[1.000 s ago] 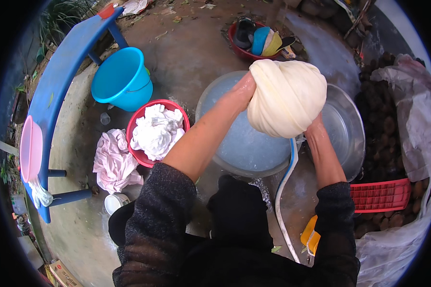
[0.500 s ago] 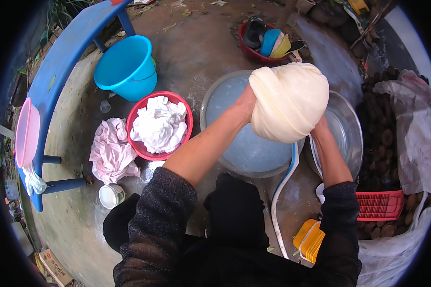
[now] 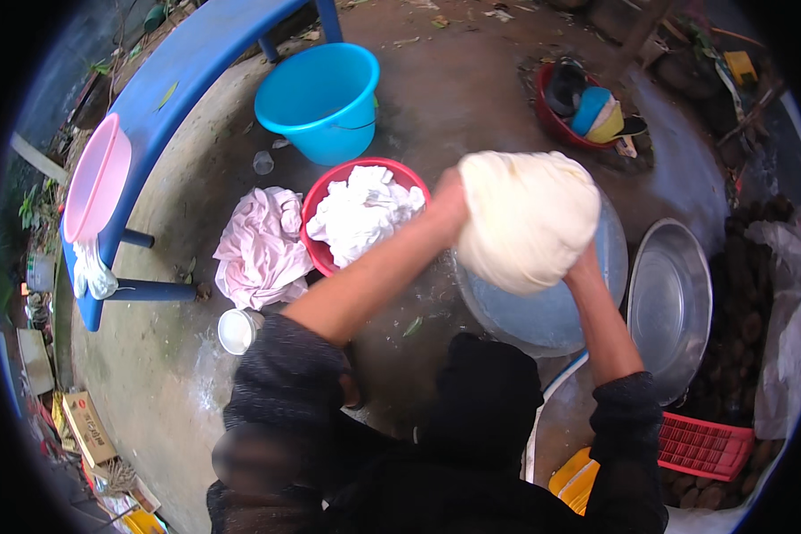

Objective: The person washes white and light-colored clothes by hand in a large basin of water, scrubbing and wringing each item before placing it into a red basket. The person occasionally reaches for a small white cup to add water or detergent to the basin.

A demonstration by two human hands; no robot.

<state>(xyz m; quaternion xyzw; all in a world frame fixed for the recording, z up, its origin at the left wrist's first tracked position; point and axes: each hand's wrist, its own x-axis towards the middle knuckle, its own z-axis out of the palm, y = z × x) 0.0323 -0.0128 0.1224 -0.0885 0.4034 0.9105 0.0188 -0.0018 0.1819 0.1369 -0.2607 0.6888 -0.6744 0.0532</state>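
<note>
Both my hands carry a large, rounded, cream-coloured cloth bundle (image 3: 529, 222) above a wide metal basin (image 3: 543, 329) of cloudy, bluish water. My left hand (image 3: 452, 198) grips the bundle's left side, its fingers mostly hidden behind the cloth. On the lower right, my right hand (image 3: 585, 264) holds it from beneath, with the fingers out of sight. The bundle blocks much of the basin's middle from view. Whatever fills the cloth cannot be seen.
Left of the basin are a red bowl (image 3: 418, 173) of white cloth, a pink cloth heap (image 3: 260, 249) and a blue bucket (image 3: 320, 111). An oval metal tub (image 3: 672, 303) stands right, above a red basket (image 3: 703, 445). A hose (image 3: 543, 409) runs near my knee.
The view has swung left, so the surroundings sit further right. Still in both hands, the bundle has moved left relative to the water basin and turned, and its folds look smoother.
</note>
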